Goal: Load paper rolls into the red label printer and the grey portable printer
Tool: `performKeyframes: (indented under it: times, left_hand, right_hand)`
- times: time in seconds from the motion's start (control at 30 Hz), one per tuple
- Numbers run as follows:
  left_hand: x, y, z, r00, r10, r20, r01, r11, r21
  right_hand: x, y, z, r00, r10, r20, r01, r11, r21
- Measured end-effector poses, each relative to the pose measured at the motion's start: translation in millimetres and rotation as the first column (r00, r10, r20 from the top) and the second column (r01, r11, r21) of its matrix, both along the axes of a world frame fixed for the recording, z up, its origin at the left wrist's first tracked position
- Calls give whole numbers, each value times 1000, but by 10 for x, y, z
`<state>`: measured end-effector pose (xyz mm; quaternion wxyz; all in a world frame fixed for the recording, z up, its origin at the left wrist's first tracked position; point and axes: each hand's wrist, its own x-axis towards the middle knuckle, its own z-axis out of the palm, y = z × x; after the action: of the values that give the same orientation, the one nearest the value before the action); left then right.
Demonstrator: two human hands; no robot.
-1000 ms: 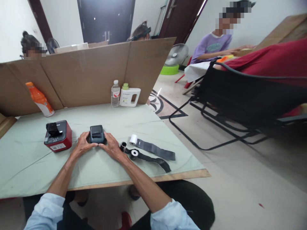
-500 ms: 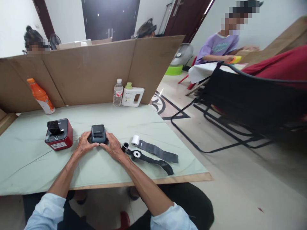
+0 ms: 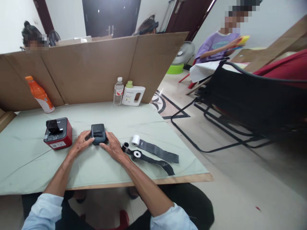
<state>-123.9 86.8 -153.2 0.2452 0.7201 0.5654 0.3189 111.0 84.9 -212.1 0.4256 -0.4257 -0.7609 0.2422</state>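
A small dark portable printer (image 3: 98, 128) lies on the pale green tabletop between my two hands. My left hand (image 3: 81, 143) grips its left side, with the thumb at the near left corner. Along the right side, my right hand (image 3: 113, 147) has its fingers against the casing and its thumb near the lower right corner. To the left stands a red and black box-shaped device (image 3: 64, 134) with a glossy black piece on top. Right of my right hand lie a white roll with a dark grey strip (image 3: 158, 151) and a black ribbon roll (image 3: 153, 160), partly unrolled.
A cardboard partition (image 3: 96, 67) closes off the table's far side. Before it stand an orange bottle (image 3: 41, 95), a clear water bottle (image 3: 118, 92) and a white jug (image 3: 131, 95). A black folding chair (image 3: 240, 99) is at right. Several people sit beyond.
My left thumb has drawn back leftward from the printer's near edge. The printer stays in place. The person in purple at the right has raised a yellow object.
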Motion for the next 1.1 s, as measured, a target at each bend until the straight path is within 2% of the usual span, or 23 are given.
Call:
performKeyframes:
  times: [0.13,0.23,0.33,0.47,0.6,0.87,1.1]
  left_hand:
    - [1,194,22,980,122,157,-109,990,-94]
    - [42,367,6,959,202,198,-179,975,-130]
    - [81,480,-12,944,241,227,-203,963,-179]
    - [73,494,16,928,251,276,-164,939,-302]
    - [31,459,109,923,234,306,-98,911,-401]
    - [24,519,292,931,210,297,-26,853,-522]
    - [21,575,310,930,221,292,-20,827,-562]
  right_hand:
    - [-3,-4,46,1000,-6,6,6,1000,-3]
    - [-10,-1,64,1000,-5,11,5,1000,-5]
    - [-16,6,64,1000,-14,17,14,1000,-5]
    - [-21,18,46,1000,-26,8,26,1000,-13]
    - [-23,24,40,1000,-26,9,26,1000,-16]
    - [-26,30,63,1000,-23,17,23,1000,-9]
    - [-10,11,114,1000,-14,17,15,999,-29]
